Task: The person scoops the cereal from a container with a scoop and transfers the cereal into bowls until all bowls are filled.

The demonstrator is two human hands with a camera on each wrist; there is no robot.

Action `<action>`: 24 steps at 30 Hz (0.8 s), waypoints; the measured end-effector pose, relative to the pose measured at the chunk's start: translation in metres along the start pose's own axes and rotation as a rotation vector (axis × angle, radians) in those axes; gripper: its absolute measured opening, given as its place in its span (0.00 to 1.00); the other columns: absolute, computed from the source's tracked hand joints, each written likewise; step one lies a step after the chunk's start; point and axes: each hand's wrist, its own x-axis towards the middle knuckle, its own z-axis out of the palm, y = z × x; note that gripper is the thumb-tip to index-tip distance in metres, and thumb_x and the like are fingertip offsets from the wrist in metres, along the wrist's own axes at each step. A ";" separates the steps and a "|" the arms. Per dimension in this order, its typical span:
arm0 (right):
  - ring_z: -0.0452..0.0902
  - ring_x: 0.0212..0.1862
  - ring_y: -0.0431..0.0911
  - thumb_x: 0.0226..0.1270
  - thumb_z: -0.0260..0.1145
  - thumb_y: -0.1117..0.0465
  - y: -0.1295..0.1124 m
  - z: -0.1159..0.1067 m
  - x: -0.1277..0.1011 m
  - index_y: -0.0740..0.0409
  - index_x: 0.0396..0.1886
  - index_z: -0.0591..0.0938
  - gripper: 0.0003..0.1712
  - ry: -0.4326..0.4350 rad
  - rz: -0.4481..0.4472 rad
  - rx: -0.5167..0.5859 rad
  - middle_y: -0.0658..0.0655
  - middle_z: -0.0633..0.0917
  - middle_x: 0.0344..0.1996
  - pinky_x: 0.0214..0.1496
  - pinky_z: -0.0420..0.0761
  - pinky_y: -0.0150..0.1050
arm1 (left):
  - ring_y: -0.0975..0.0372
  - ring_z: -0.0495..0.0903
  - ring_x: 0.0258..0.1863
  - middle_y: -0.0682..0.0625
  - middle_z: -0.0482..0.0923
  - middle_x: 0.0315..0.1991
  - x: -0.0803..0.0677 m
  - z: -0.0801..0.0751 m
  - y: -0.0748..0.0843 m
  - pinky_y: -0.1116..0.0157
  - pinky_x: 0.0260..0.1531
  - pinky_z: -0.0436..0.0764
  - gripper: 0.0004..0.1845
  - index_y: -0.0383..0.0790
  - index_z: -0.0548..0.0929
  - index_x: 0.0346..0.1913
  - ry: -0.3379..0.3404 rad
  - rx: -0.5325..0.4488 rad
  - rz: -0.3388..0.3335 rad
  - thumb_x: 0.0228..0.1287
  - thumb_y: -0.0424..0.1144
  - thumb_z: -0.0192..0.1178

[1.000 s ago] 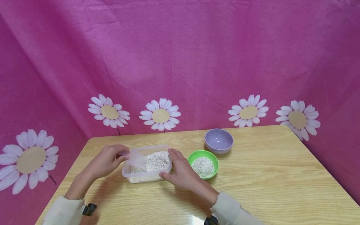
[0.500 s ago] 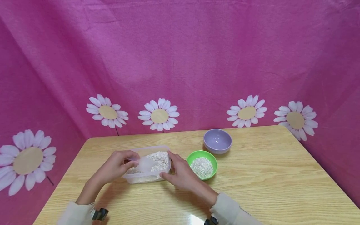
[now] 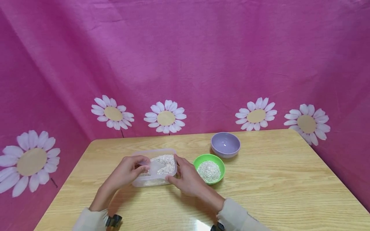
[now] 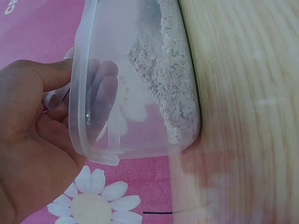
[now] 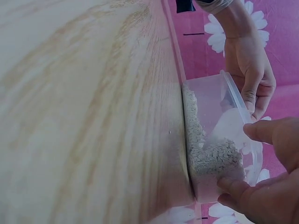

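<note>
A clear plastic container point(image 3: 151, 182) with pale oat-like flakes point(image 3: 167, 160) stands on the table. My left hand point(image 3: 128, 170) is over its left end, pinching the handle of a translucent plastic scoop point(image 3: 155, 167). The scoop's blade is down among the flakes; its handle is mostly hidden by the fingers. In the left wrist view the flakes point(image 4: 173, 79) slope up against the container's base. My right hand point(image 3: 186, 179) grips the container's right end, thumb at the near wall and fingers at the far side. Just right of that hand, a green bowl point(image 3: 209, 156) holds similar flakes.
A purple bowl point(image 3: 225, 146) stands behind the green one, with nothing seen inside. The wooden table point(image 3: 277, 179) runs back to a pink cloth point(image 3: 185, 64) printed with white daisies. A black wrist strap point(image 3: 114, 220) shows at the left sleeve.
My left hand has moved right and lowered the scoop from above the container's left side into the flakes. The container has shifted slightly right, while the right hand keeps its grip.
</note>
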 end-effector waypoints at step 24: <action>0.81 0.69 0.65 0.71 0.76 0.51 -0.010 -0.037 -0.011 0.64 0.84 0.63 0.50 0.011 0.042 0.015 0.64 0.71 0.79 0.70 0.82 0.54 | 0.61 0.89 0.38 0.48 0.90 0.37 -0.012 -0.023 -0.013 0.65 0.38 0.87 0.08 0.36 0.88 0.51 0.115 -0.072 -0.003 0.74 0.34 0.69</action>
